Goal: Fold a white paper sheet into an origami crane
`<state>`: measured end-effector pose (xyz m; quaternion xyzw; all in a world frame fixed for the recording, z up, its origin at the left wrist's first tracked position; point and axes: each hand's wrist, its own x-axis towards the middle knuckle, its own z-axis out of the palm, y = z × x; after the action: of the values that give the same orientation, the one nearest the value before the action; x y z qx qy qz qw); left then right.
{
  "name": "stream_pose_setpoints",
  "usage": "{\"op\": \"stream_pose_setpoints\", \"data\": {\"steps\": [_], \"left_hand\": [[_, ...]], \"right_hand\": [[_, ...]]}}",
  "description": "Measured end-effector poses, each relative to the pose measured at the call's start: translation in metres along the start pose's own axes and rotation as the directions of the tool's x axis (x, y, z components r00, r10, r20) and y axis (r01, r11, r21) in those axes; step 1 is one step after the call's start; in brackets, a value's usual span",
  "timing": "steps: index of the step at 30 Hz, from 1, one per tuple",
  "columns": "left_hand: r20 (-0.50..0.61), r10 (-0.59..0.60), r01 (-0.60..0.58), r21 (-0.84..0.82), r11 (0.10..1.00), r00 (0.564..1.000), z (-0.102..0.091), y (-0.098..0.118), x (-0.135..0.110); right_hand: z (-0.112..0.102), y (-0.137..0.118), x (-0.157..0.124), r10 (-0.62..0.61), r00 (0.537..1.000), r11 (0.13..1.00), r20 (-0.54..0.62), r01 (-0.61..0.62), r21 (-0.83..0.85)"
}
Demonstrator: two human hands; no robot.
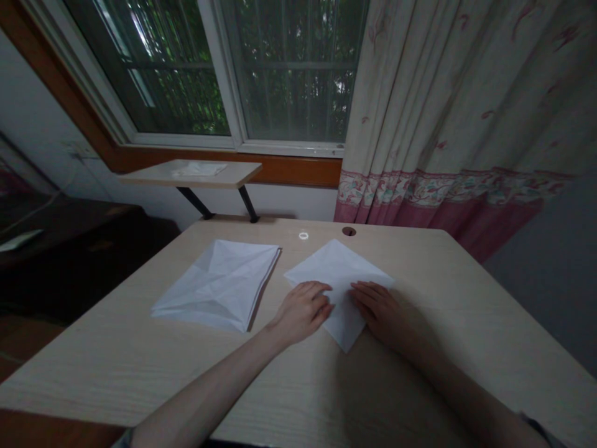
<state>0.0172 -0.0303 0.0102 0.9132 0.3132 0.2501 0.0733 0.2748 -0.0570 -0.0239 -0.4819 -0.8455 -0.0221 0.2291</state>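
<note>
A white sheet of paper (338,261) lies on the desk in front of me, turned so that it makes a diamond with one corner pointing at me. My left hand (305,311) rests on its left side, fingers reaching toward the middle and slightly bent, the thumb a little apart. On the right side of the sheet lies my right hand (380,311), its fingers stretched out flat over the paper. Neither hand grips anything that I can see. Left of them sits a stack of creased white paper sheets (219,283), its layered edge facing right.
The wooden desk (280,386) carries a small white ring (303,236) and a dark round cable hole (349,231) near its back edge. A raised shelf (153,173) at the back left holds white paper (199,168). Behind are a window and a curtain (420,124).
</note>
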Motion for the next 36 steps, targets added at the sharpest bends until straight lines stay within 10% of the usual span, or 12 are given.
{"op": "stream_pose_setpoints", "data": {"steps": [16,25,36], "left_hand": [[0.069,-0.107,0.109,-0.016,0.994,0.992,0.01,-0.008,-0.001],[0.189,-0.106,0.096,0.063,0.993,0.976,0.013,-0.008,-0.003],[0.234,-0.079,0.065,0.069,0.996,0.969,0.012,-0.004,-0.005]], "right_hand": [[0.005,0.041,0.003,0.128,0.978,0.984,-0.164,-0.145,-0.102],[0.026,0.047,0.003,0.452,0.851,0.87,-0.268,-0.487,-0.08],[0.018,0.051,0.007,0.469,0.813,0.873,-0.345,-0.487,0.038]]}}
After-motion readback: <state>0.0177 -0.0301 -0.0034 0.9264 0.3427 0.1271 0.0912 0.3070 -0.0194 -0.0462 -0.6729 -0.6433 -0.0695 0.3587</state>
